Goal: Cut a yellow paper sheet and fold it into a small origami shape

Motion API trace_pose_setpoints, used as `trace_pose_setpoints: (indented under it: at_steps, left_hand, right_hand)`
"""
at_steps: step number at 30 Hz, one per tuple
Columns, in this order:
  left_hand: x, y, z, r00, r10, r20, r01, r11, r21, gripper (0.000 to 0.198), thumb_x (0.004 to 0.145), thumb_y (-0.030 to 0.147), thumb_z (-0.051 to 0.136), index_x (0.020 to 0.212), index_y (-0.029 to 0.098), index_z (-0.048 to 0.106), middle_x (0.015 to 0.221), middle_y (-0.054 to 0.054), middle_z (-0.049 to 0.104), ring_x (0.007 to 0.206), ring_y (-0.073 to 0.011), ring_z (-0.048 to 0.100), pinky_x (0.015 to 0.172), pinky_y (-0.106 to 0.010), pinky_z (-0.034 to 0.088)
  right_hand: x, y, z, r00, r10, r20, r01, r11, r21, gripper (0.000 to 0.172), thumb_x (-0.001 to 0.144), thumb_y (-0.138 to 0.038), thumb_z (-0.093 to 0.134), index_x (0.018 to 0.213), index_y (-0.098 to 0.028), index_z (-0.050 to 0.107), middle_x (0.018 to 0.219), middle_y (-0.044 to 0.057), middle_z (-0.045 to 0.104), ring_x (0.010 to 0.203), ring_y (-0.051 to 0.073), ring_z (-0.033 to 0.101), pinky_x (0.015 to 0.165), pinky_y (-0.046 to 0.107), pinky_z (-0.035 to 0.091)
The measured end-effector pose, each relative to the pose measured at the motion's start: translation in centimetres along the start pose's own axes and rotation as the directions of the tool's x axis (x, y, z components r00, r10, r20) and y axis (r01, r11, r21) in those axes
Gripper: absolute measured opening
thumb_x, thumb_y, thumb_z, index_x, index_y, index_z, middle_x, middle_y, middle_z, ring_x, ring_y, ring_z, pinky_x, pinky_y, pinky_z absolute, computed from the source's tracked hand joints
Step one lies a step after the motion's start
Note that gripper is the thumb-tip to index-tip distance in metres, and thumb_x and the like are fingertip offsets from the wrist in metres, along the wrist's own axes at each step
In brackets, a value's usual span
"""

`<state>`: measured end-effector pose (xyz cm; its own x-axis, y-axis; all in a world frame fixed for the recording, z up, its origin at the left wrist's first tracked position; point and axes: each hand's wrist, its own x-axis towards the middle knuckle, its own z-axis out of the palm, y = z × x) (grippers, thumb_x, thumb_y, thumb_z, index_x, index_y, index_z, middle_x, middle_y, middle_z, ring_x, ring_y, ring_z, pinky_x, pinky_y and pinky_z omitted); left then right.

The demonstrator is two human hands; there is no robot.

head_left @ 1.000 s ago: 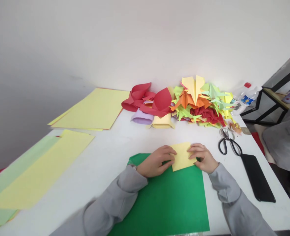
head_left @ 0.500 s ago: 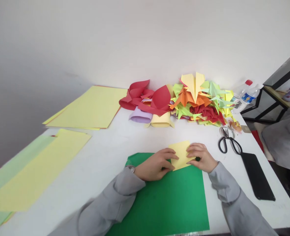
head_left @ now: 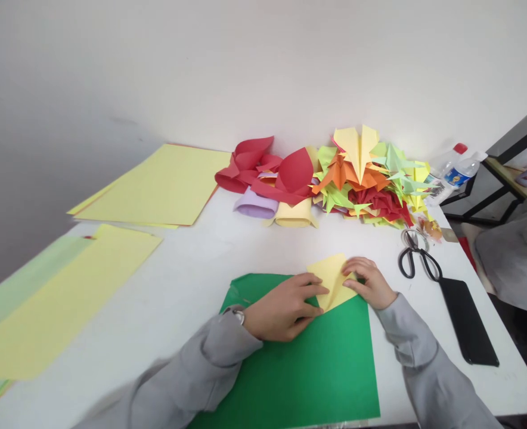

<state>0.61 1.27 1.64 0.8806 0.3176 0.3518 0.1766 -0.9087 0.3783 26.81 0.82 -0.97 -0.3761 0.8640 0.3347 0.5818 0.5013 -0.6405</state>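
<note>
A small pale yellow paper (head_left: 331,275) lies partly on the green sheet (head_left: 308,375), with a crease or raised fold running across it. My left hand (head_left: 285,305) rests on its left side, fingers spread over the edge and the green sheet. At the right side of the paper, my right hand (head_left: 369,282) grips its edge between thumb and fingers. A watch (head_left: 238,314) shows at my left wrist.
Black-handled scissors (head_left: 418,256) and a black phone-like slab (head_left: 469,322) lie right. Behind are folded paper pieces (head_left: 366,179), red paper shapes (head_left: 290,176) and bottles (head_left: 460,173). Large yellow sheets (head_left: 156,185) lie left. A person's grey sleeve (head_left: 514,250) shows far right.
The yellow paper now shows a crease or fold across it. My right thumb has moved up along its right side, and my left hand has shifted slightly lower. The view has shifted a little.
</note>
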Motion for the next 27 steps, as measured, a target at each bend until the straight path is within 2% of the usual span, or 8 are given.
trace_pose_setpoints:
  at_steps: [8,14,19,27]
  left_hand:
    - [0.2,0.8,0.3,0.997,0.008,0.083,-0.01,0.999,0.035,0.025,0.083,0.018,0.053,0.105,0.022,0.065,0.118,-0.008,0.06,0.109,-0.0275,0.047,0.093,-0.044,0.042]
    - [0.5,1.4,0.5,0.992,0.001,0.126,-0.011,0.997,0.077,0.028,0.084,0.018,0.051,0.11,0.021,0.06,0.12,-0.006,0.059,0.111,-0.0284,0.044,0.095,-0.043,0.039]
    - [0.6,1.6,0.5,0.99,-0.005,0.14,-0.007,0.997,0.079,0.028,0.086,0.016,0.049,0.112,0.021,0.059,0.119,-0.006,0.06,0.112,-0.0283,0.044,0.095,-0.044,0.039]
    - [1.0,1.9,0.3,0.992,-0.001,0.128,-0.008,0.998,0.069,0.029,0.086,0.015,0.049,0.113,0.02,0.059,0.114,-0.008,0.063,0.111,-0.0285,0.046,0.093,-0.044,0.04]
  right_hand:
    - [-0.2,-0.3,-0.1,0.999,0.034,0.009,-0.034,0.999,-0.036,0.022,0.09,-0.042,0.053,0.099,-0.024,0.06,0.102,0.008,0.067,0.103,0.024,0.059,0.091,0.044,0.043]
    - [0.2,-0.8,0.1,0.999,0.049,-0.023,-0.051,0.994,-0.101,0.018,0.092,-0.037,0.049,0.095,-0.022,0.06,0.094,0.007,0.067,0.095,0.023,0.058,0.087,0.041,0.041]
    - [0.4,-1.2,0.4,0.995,0.088,-0.053,-0.098,0.971,-0.217,0.017,0.091,-0.034,0.05,0.087,-0.022,0.062,0.081,0.004,0.066,0.086,0.022,0.057,0.084,0.04,0.038]
    - [0.7,-1.8,1.4,0.991,0.076,-0.107,-0.114,0.907,-0.405,0.012,0.088,-0.027,0.051,0.094,-0.02,0.059,0.087,0.006,0.066,0.09,0.023,0.054,0.089,0.041,0.033]
